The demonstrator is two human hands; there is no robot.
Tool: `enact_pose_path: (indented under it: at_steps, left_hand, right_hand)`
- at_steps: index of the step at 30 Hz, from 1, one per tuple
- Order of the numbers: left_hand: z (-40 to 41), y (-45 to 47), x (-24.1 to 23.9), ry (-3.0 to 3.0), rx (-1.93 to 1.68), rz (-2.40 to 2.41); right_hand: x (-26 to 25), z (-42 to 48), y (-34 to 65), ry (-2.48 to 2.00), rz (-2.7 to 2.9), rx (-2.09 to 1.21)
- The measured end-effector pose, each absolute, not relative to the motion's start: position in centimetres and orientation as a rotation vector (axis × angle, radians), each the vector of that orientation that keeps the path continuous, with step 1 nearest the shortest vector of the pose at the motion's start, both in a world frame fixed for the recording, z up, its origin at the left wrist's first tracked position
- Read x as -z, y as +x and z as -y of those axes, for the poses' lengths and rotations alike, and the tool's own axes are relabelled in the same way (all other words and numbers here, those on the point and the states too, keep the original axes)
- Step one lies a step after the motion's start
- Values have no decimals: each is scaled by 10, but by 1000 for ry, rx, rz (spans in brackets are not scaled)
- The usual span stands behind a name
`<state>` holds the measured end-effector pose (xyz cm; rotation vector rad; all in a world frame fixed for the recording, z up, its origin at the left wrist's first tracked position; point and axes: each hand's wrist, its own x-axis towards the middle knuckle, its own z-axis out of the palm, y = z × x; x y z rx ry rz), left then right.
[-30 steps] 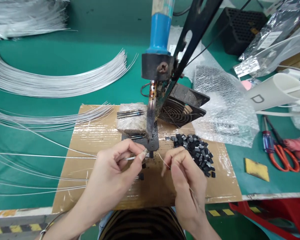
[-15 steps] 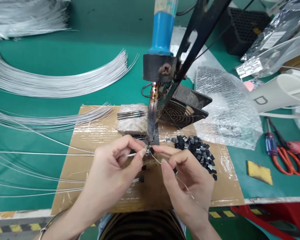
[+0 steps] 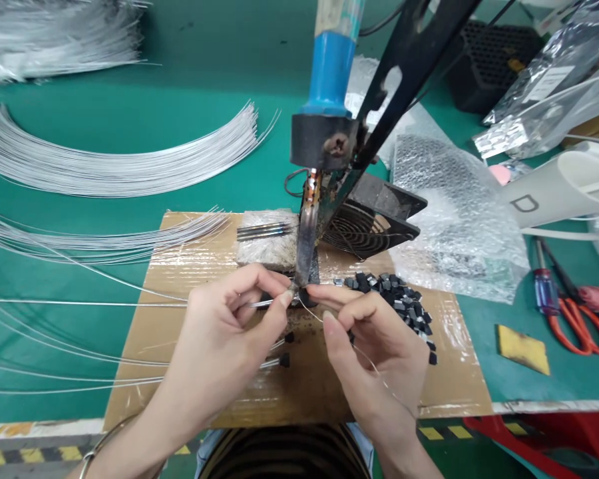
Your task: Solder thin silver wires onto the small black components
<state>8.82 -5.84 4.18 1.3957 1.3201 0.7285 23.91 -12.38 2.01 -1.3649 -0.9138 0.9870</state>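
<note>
My left hand is closed in a pinch on a thin white wire that runs in from the left. Its fingertips are right under the tip of a soldering iron, clamped in a black stand. A thin silvery solder wire is between the thumb and fingers of my right hand, its end bent up to the iron's tip. The right index fingertip is against a small black connector, mostly hidden. Below the left fingers lie wires ending in a black connector.
Loose black connectors are heaped on the cardboard. A fan stands behind the iron. Bundles of white wire lie at left. Orange-handled scissors, a screwdriver and a yellow sponge are at right.
The view has shifted slightly. My right fingertips are a little closer to the iron's tip, and the small connector is more covered. Both hands keep their grips.
</note>
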Motion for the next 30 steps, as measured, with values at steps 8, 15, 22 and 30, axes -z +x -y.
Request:
enact_pose_path:
  at_steps: [8, 15, 22, 30]
  left_hand:
    - [55, 91, -40, 1403, -774, -1325]
    - [55, 91, -41, 1435, -805, -1314]
    - [55, 89, -40, 1449, -808, -1313]
    - [54, 90, -41, 1446, -822, -1300]
  right_hand:
    - [-19, 121, 240, -1346, 902, -978]
    - [-18, 121, 242, -1329, 946, -954]
    - [-15, 122, 244, -1326, 1013, -936]
    - [-16, 122, 244, -1329, 1019, -939]
